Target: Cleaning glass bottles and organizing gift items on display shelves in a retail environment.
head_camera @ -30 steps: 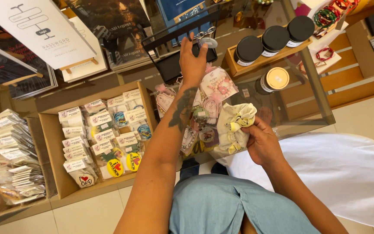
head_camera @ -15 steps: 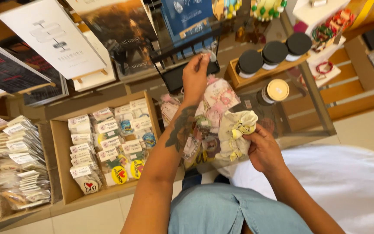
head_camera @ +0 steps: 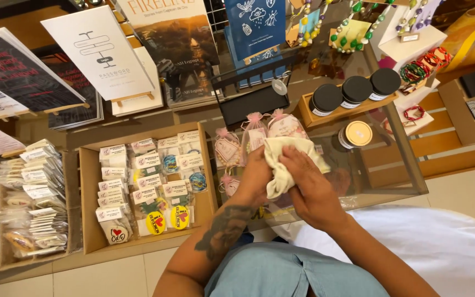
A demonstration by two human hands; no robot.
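Fingers of the left hand [head_camera: 257,177] are curled round the cream cloth pouch [head_camera: 284,165], over the glass counter's front edge; a second ago that hand was raised to the black rack [head_camera: 248,99], and it has since come down; right hand [head_camera: 314,190] fingers [head_camera: 298,165] press together onto the pouch; wooden box of carded badges [head_camera: 147,184] lies at left, three black-lidded jars [head_camera: 355,89] at right.

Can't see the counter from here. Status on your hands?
Left hand and right hand both gripping cream cloth pouch. Held above small pink-tied bags on glass case. Nothing blocking.
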